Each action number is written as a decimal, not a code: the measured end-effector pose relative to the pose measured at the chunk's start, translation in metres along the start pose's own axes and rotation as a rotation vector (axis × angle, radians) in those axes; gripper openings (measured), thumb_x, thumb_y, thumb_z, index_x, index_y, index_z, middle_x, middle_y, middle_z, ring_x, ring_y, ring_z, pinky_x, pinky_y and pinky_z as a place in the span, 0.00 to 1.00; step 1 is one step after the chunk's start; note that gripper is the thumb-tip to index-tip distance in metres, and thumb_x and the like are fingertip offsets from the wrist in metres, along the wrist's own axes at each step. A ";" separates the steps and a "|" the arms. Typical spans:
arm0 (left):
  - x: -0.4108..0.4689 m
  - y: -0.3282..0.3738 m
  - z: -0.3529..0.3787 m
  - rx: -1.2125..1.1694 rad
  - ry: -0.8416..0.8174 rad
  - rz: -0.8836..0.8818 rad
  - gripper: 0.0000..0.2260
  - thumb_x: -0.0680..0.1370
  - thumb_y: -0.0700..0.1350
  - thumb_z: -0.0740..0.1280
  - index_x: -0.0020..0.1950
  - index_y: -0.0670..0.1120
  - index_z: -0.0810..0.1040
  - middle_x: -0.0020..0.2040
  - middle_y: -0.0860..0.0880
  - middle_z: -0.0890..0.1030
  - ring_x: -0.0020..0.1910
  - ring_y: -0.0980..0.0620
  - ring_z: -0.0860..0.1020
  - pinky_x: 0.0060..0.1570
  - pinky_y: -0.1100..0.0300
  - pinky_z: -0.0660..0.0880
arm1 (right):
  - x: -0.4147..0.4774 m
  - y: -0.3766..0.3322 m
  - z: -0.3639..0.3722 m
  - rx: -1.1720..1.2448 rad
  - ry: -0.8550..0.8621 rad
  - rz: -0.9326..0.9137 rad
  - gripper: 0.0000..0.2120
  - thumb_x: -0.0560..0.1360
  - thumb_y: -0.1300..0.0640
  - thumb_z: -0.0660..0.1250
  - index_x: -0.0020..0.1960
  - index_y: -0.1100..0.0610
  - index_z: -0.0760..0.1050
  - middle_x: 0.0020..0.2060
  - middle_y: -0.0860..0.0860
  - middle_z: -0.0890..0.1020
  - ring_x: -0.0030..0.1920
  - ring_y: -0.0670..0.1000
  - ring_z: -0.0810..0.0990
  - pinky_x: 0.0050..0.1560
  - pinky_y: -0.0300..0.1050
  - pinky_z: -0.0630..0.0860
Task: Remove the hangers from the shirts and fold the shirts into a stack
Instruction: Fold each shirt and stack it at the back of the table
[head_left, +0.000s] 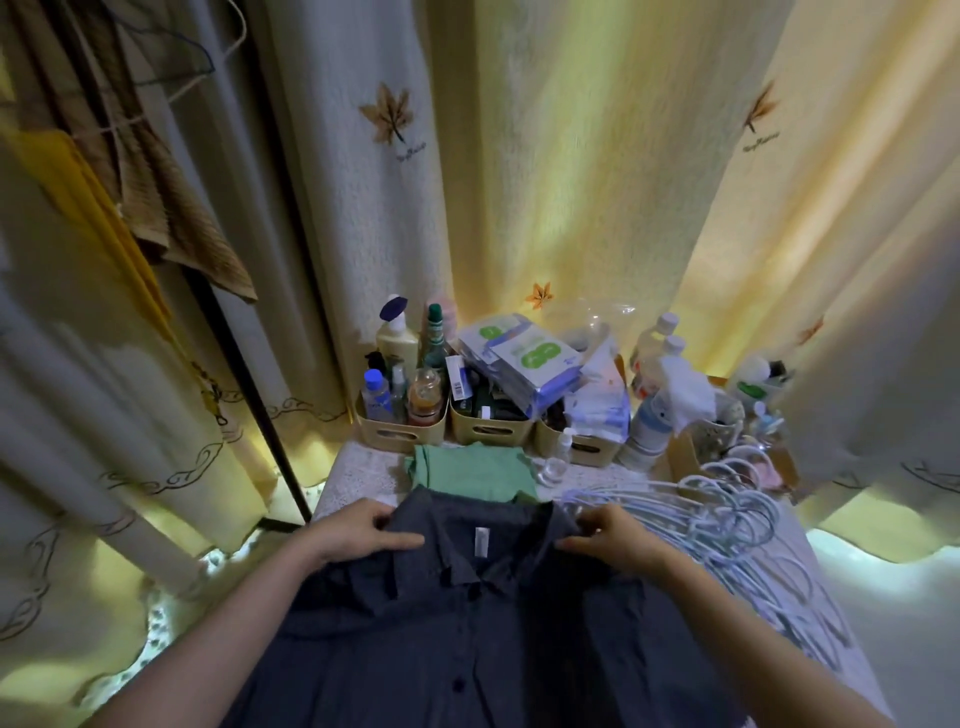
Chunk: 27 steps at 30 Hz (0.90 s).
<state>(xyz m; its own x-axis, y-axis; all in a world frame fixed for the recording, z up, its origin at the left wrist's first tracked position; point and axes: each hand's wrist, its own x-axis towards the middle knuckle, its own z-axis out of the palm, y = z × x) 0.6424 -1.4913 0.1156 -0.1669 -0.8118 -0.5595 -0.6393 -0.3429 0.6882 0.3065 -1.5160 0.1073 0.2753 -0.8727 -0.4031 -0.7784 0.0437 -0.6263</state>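
A dark blue button shirt (478, 634) lies front up on the table, its collar pointing away from me. My left hand (358, 530) pinches the shirt's left shoulder beside the collar. My right hand (608, 535) pinches the right shoulder in the same way. Just beyond the collar lies a folded green shirt (472, 473). A heap of pale blue hangers (727, 525) lies on the table to the right of my right hand. No hanger shows inside the dark shirt.
Three beige bins (488, 428) full of bottles and packets line the table's (358, 467) far edge. More bottles (654, 364) and a small box stand at the back right. Curtains (571, 182) hang behind, and a dark pole (244, 364) with hanging cloths stands at left.
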 end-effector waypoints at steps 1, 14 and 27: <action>-0.011 0.005 -0.003 -0.013 -0.019 0.042 0.12 0.72 0.56 0.72 0.52 0.53 0.80 0.49 0.56 0.83 0.48 0.59 0.81 0.44 0.69 0.76 | -0.005 0.000 -0.003 -0.005 -0.007 -0.021 0.18 0.72 0.56 0.72 0.31 0.57 0.66 0.28 0.50 0.66 0.35 0.48 0.65 0.36 0.44 0.60; -0.111 0.033 -0.017 -0.070 0.300 0.394 0.09 0.72 0.47 0.73 0.44 0.63 0.82 0.45 0.60 0.84 0.49 0.64 0.80 0.54 0.67 0.74 | -0.084 -0.029 -0.057 0.178 -0.021 -0.277 0.14 0.70 0.54 0.74 0.39 0.65 0.76 0.32 0.49 0.77 0.36 0.45 0.74 0.42 0.45 0.72; -0.219 0.059 -0.042 0.075 0.406 0.232 0.21 0.62 0.62 0.73 0.42 0.46 0.84 0.43 0.46 0.84 0.41 0.54 0.82 0.40 0.62 0.77 | -0.133 -0.098 -0.097 0.107 -0.193 -0.503 0.32 0.64 0.44 0.74 0.49 0.73 0.74 0.38 0.63 0.77 0.42 0.51 0.74 0.45 0.49 0.71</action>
<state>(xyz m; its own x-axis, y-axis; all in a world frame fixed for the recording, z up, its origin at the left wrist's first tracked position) 0.6730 -1.3536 0.2983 -0.0144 -0.9872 -0.1589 -0.6751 -0.1076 0.7298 0.2916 -1.4512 0.2871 0.7049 -0.6944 -0.1450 -0.4651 -0.2982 -0.8335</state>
